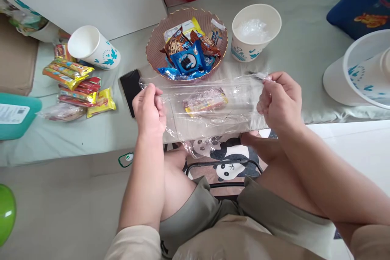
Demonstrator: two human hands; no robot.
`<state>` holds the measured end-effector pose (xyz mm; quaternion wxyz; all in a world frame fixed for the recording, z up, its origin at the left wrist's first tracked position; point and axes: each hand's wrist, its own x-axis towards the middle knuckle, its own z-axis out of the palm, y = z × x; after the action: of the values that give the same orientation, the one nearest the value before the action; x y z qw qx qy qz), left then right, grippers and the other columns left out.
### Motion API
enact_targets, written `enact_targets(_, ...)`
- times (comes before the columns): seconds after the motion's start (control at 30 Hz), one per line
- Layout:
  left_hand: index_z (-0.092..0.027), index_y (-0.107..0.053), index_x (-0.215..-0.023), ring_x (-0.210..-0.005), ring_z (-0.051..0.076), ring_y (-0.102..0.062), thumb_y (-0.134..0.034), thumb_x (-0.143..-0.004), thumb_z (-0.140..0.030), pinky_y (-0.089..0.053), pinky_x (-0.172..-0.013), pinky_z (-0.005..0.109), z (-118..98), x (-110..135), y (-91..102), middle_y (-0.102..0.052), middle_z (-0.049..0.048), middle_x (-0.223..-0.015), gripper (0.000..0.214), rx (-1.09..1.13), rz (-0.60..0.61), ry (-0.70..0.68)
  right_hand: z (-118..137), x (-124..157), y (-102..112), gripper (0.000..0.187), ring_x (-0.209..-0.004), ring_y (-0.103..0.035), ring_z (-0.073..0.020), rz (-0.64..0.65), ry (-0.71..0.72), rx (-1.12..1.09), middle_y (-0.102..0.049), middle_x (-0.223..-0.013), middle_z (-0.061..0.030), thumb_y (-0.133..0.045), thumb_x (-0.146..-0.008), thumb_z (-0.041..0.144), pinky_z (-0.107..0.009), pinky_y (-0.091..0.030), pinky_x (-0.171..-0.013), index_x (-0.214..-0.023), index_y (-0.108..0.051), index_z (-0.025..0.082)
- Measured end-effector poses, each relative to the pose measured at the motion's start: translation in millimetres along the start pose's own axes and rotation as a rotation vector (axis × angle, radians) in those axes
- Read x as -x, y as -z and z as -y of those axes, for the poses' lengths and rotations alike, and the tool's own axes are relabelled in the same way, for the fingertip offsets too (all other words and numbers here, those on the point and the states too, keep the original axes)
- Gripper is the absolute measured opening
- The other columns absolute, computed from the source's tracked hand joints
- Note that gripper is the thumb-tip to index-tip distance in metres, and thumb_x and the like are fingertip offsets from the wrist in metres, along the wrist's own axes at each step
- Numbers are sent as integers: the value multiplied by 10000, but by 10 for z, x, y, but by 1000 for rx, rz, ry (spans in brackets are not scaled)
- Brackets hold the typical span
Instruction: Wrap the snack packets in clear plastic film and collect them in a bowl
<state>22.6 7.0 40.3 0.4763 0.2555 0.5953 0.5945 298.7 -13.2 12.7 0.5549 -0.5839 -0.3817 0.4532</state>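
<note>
A clear plastic bag [210, 109] is stretched between my two hands above the table's front edge. My left hand [148, 109] pinches its left end and my right hand [278, 101] pinches its right end, both with fingers closed. A small yellow and pink snack packet [205, 102] shows inside the bag. Just behind the bag stands a pink ribbed bowl [155, 44] filled with several wrapped snacks, a blue cookie pack [189, 61] on top.
A black phone [130, 87] lies left of the bag. A paper cup [91, 46] lies on its side by a pile of snack packets [77, 89]. An upright paper cup [254, 32] stands behind my right hand, larger tubs [359, 73] at right. Boxes line the back.
</note>
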Motion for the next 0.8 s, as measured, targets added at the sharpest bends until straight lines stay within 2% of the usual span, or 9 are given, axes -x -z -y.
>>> enact_targets(0.1,-198,-594,-569,-285,22,-213,-601,-1015,-304,-78,-347,201,-29,6,32,-329,-76,-374,458,30,30,21,-34,-27,-1,226,-524,-502,-111,27,24,10,-512,-658,37,-689,-868,372,-265,-432,-465,-787,-512,257)
enact_targets(0.2,-206,-596,-565,-279,23,-176,-647,-991,-333,-54,-362,219,-42,39,71,-295,-76,-349,448,14,116,31,-73,-47,7,256,-754,-665,-159,209,-26,-35,-657,-865,-11,-733,-803,439,-308,-570,-629,-871,-569,255)
enact_targets(0.3,-215,-636,-564,-264,37,-155,-586,-994,-292,-41,-353,227,-38,37,128,-292,-67,-324,440,10,203,1,-92,-51,1,305,-622,-638,-144,345,-121,18,-648,-763,-2,-777,-809,466,-293,-541,-548,-940,-618,241)
enact_targets(0.37,-222,-644,-569,-257,41,-142,-606,-959,-307,-45,-341,218,-29,5,175,-297,-73,-314,402,8,237,-24,-79,-51,-11,281,-519,-557,-99,303,-100,101,-608,-678,15,-788,-846,448,-251,-477,-485,-885,-627,222)
enact_targets(0.5,-212,-636,-575,-238,38,-123,-784,-790,-445,-37,-322,221,-3,-85,263,-300,-91,-288,350,-77,307,-37,1,-69,-29,318,-416,-434,-50,146,-63,192,-622,-671,25,-792,-875,486,-220,-346,-388,-867,-614,221)
enact_targets(0.6,-205,-617,-606,-247,40,-124,-783,-797,-464,-30,-336,241,8,-132,298,-300,-98,-301,363,-116,335,-4,54,-82,-13,416,-381,-383,-48,97,-131,134,-619,-628,37,-808,-821,592,-220,-295,-361,-934,-635,230)
enact_targets(0.63,-210,-594,-616,-252,41,-119,-759,-827,-470,-32,-341,244,8,-144,303,-293,-103,-309,373,-102,326,7,64,-78,-3,486,-390,-411,-56,126,-169,81,-644,-645,29,-810,-786,648,-222,-317,-371,-981,-645,234)
enact_targets(0.7,-221,-541,-642,-261,45,-113,-705,-884,-479,-45,-349,242,0,-169,303,-266,-116,-321,390,-48,289,39,72,-50,18,631,-484,-570,-109,258,-246,-12,-723,-744,-1,-844,-700,695,-244,-430,-432,-1106,-648,253)
enact_targets(0.8,-226,-501,-676,-275,48,-136,-655,-936,-432,-66,-351,231,-35,-213,286,-240,-124,-336,365,40,220,101,70,27,41,711,-715,-735,-197,457,-300,-16,-751,-814,-9,-930,-662,521,-305,-576,-591,-1254,-620,278)
